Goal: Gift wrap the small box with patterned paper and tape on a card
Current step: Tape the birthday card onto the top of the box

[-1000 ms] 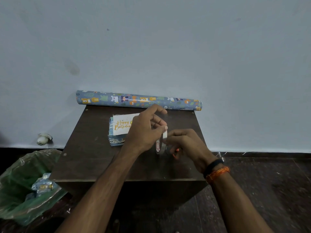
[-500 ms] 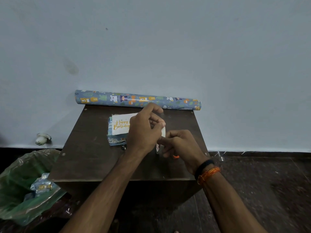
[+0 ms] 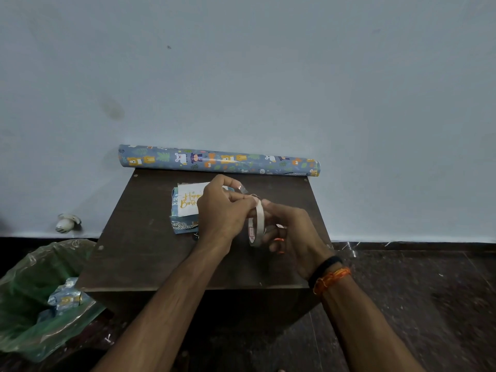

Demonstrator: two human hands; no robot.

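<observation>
While both hands work above its middle, the dark brown table (image 3: 139, 253) stands against a pale wall, its far edge carrying the roll of patterned paper (image 3: 218, 162), which lies lengthwise along that edge and overhangs both far corners slightly. Left of the table's near-left corner, on the floor, sits a green bin bag (image 3: 32, 296) holding offcuts of the same paper. Toward the far-left part of the table top lies the small box (image 3: 182, 225), already covered in blue patterned paper, with the white card (image 3: 189, 202) (gold "Happy Birthday" lettering, partly hidden by the hand) resting on top of it. The left hand (image 3: 222, 213) is held just right of the box, fingers curled, pinching a clear strip of tape (image 3: 240, 188) drawn from the roll. The right hand (image 3: 292, 237), wearing a black band and an orange thread at the wrist, grips the tape roll (image 3: 256, 224), which is held on edge between the two hands, above the table's centre. Whether the strip is cut free cannot be told.
</observation>
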